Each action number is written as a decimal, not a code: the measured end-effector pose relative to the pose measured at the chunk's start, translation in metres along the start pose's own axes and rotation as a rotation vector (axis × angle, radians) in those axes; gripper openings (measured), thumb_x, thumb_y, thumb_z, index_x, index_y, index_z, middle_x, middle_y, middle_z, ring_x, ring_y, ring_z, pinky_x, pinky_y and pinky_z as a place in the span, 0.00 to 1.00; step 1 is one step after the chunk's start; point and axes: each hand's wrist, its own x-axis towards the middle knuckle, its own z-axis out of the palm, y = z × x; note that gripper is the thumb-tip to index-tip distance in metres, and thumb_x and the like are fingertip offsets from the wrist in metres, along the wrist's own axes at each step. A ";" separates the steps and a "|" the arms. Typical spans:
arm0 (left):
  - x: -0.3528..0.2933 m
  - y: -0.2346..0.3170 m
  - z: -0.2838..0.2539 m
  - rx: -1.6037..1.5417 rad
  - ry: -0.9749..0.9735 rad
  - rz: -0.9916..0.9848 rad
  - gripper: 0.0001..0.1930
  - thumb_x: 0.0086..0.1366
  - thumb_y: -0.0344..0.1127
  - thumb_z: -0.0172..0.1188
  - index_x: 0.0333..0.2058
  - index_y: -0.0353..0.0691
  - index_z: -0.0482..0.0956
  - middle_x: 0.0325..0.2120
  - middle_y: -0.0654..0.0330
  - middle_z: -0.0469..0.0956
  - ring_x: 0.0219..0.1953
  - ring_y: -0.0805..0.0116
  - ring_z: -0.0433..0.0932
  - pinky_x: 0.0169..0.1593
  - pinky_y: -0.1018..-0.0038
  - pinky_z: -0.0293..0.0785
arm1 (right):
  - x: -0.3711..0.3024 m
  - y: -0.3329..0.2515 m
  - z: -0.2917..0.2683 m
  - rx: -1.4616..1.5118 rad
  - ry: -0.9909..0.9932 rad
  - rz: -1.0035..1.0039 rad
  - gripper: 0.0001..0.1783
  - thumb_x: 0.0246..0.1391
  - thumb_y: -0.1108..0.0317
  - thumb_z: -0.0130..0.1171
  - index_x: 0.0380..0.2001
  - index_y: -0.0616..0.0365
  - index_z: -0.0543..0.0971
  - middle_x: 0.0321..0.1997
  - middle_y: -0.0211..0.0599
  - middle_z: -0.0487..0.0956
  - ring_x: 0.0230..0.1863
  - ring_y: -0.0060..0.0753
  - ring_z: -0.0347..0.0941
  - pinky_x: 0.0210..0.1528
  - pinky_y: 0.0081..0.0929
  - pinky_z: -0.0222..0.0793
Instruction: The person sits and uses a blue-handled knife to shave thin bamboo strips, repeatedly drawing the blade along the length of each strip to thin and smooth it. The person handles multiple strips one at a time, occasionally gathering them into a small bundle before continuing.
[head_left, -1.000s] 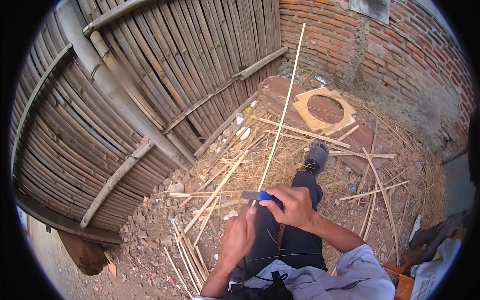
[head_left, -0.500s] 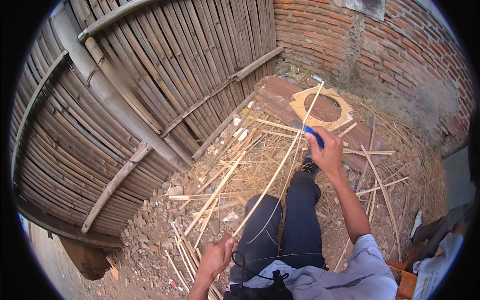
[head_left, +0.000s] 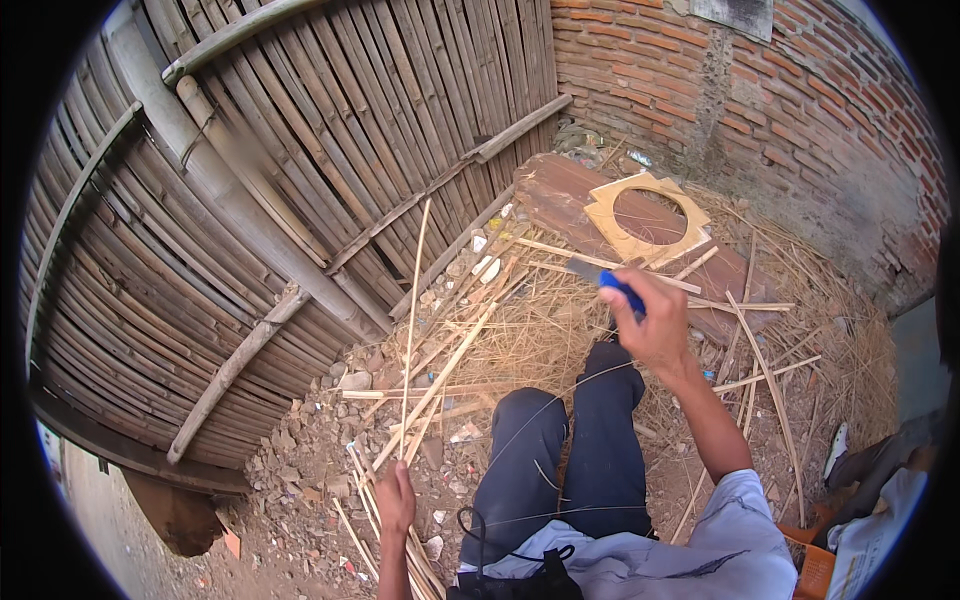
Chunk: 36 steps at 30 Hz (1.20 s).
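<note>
Well, a tall fence of grey bamboo sticks (head_left: pixel 370 130) fills the left side, with thick poles across it. On the right stands a wall of red bricks (head_left: pixel 800 140), and the two meet at the far corner. Below them is the ground (head_left: pixel 285 515), brown and full of small stones. A heap of dry straw (head_left: pixel 540 345) lies in the middle, past the person's knees. The legs, in dark trousers (head_left: pixel 520 440), point forward. At the far right edge, part of another person's leg (head_left: pixel 870 460) shows. A flat brown board (head_left: pixel 555 195) lies by the corner. On it sits a yellow piece of wood (head_left: pixel 606 222) with a big round hole and a jagged edge. Pale sticks (head_left: pixel 765 385) lie here and there, some crossing.

The long thin strip (head_left: pixel 411 330) rises from the left hand (head_left: pixel 395 500), over the ground left of the knees. The left fingers are closed on its low end. Up past the knees is the right hand (head_left: pixel 655 325), well apart from the strip. Its fingers are wrapped tight on the blue handle of a knife (head_left: pixel 622 293), and the grey blade points left. Last, a very thin thread of wood (head_left: pixel 528 423) hangs over the legs.
</note>
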 end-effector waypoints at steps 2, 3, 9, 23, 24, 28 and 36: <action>0.022 0.080 0.018 -0.166 -0.114 -0.028 0.26 0.85 0.48 0.44 0.30 0.35 0.73 0.14 0.59 0.68 0.19 0.68 0.66 0.26 0.64 0.64 | -0.030 -0.030 0.020 0.058 -0.080 -0.068 0.15 0.64 0.56 0.71 0.40 0.58 0.87 0.34 0.41 0.88 0.28 0.39 0.86 0.28 0.32 0.79; 0.026 0.110 0.024 -0.215 -0.127 0.017 0.25 0.85 0.47 0.45 0.29 0.35 0.73 0.14 0.60 0.68 0.19 0.70 0.67 0.26 0.66 0.64 | -0.042 -0.042 0.026 0.090 -0.133 -0.074 0.14 0.63 0.57 0.72 0.40 0.58 0.86 0.35 0.40 0.88 0.28 0.40 0.86 0.28 0.32 0.80; 0.028 0.226 0.002 -0.305 -0.323 0.165 0.14 0.80 0.40 0.56 0.36 0.35 0.75 0.18 0.41 0.73 0.22 0.35 0.76 0.29 0.53 0.69 | -0.065 -0.059 0.020 0.154 -0.170 -0.036 0.16 0.60 0.56 0.74 0.40 0.56 0.86 0.34 0.37 0.88 0.27 0.39 0.85 0.26 0.32 0.78; 0.023 0.251 -0.001 -0.191 -0.186 0.253 0.13 0.81 0.38 0.55 0.39 0.34 0.73 0.16 0.42 0.73 0.19 0.40 0.76 0.24 0.56 0.67 | -0.073 -0.071 0.014 0.137 -0.186 -0.115 0.16 0.60 0.54 0.73 0.41 0.54 0.87 0.28 0.32 0.84 0.22 0.35 0.82 0.24 0.31 0.75; 0.023 0.252 -0.001 -0.183 -0.184 0.252 0.12 0.80 0.38 0.56 0.39 0.34 0.73 0.16 0.42 0.74 0.19 0.39 0.77 0.24 0.55 0.68 | -0.073 -0.071 0.015 0.134 -0.170 -0.122 0.16 0.60 0.54 0.73 0.41 0.54 0.87 0.27 0.32 0.83 0.22 0.34 0.81 0.24 0.30 0.74; 0.026 0.252 -0.002 -0.163 -0.137 0.268 0.12 0.78 0.40 0.61 0.40 0.35 0.75 0.17 0.37 0.77 0.23 0.32 0.81 0.26 0.46 0.72 | -0.070 -0.066 0.015 0.090 -0.171 -0.157 0.16 0.60 0.53 0.73 0.41 0.52 0.87 0.25 0.30 0.82 0.21 0.32 0.80 0.23 0.30 0.73; 0.022 0.247 -0.008 -0.155 -0.119 0.278 0.12 0.77 0.39 0.62 0.39 0.36 0.74 0.17 0.39 0.78 0.23 0.33 0.81 0.25 0.47 0.72 | -0.067 -0.071 0.017 0.045 -0.148 -0.185 0.14 0.59 0.55 0.74 0.37 0.53 0.86 0.24 0.30 0.81 0.20 0.33 0.79 0.23 0.30 0.72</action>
